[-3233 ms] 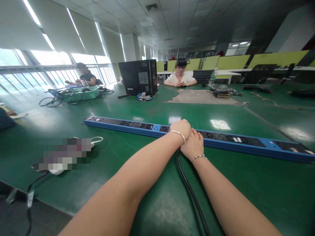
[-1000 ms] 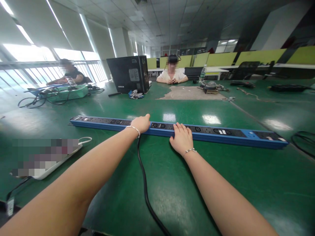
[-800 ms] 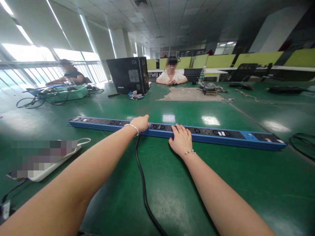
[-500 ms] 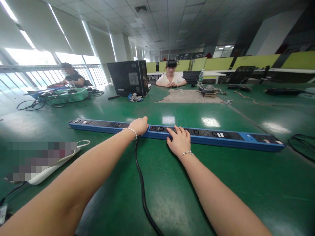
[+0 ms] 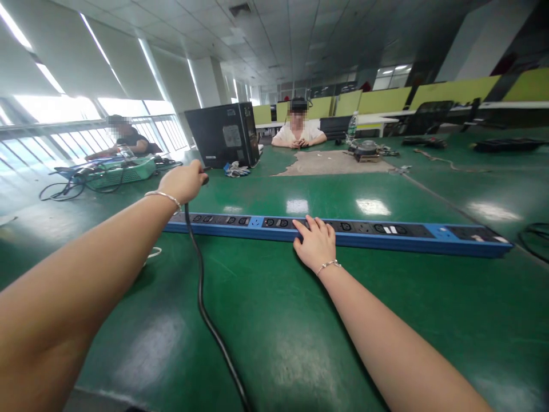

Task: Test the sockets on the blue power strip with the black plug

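Note:
A long blue power strip [image 5: 283, 233] with black sockets lies across the green table. My right hand [image 5: 316, 241] rests on its middle with the fingers spread, pressing on the black socket face. Above the strip's left part, my left hand [image 5: 182, 182] is raised and closed around the plug end of a black power cord [image 5: 201, 286]. A bit of the dark plug shows past the fingers; its prongs cannot be made out. From this hand the cord hangs down in front of the strip and runs to the lower edge of view. My left forearm hides the strip's far left end.
A black computer case [image 5: 221, 137] stands at the back, with gloves [image 5: 237, 169] beside it. Left of it sits a green basket [image 5: 124, 171] with cables. One person [image 5: 299, 134] sits opposite, another at the far left. A black cable [image 5: 534, 240] lies at the right.
My left hand has lifted off the strip's middle and moved left and up, drawing the black cord with it. A blue socket is uncovered there. My right hand stays on the strip.

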### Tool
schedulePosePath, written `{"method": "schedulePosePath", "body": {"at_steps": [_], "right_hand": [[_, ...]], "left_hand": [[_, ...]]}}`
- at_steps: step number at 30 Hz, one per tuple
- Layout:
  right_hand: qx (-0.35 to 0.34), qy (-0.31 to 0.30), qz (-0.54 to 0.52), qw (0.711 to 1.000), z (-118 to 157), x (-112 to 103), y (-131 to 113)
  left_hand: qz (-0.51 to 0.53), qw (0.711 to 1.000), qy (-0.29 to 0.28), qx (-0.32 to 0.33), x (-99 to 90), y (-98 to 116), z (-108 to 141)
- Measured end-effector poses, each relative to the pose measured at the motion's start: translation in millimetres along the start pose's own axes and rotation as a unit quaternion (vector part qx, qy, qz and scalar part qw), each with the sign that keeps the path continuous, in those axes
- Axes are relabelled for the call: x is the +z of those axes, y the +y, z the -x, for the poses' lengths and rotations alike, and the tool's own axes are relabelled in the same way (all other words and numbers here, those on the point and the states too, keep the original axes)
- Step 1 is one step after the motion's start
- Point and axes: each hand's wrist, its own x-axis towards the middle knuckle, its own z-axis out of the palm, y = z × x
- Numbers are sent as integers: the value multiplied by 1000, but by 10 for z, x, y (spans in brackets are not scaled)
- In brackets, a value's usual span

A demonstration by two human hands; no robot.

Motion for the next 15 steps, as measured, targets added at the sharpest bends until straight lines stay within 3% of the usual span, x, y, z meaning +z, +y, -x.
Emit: {"method": "schedulePosePath", "body": {"at_steps": [4, 10, 15], "right_hand": [[5, 5, -2, 1000, -3, 11, -14], [6, 8, -1, 1000, -10, 15, -11], [5, 15, 1, 1000, -8, 29, -3]], "left_hand": [[-2, 997, -76, -17, 293, -247, 77], [31, 990, -136, 37, 754, -62, 229], [35, 990, -132, 32, 860, 3, 229]]}}
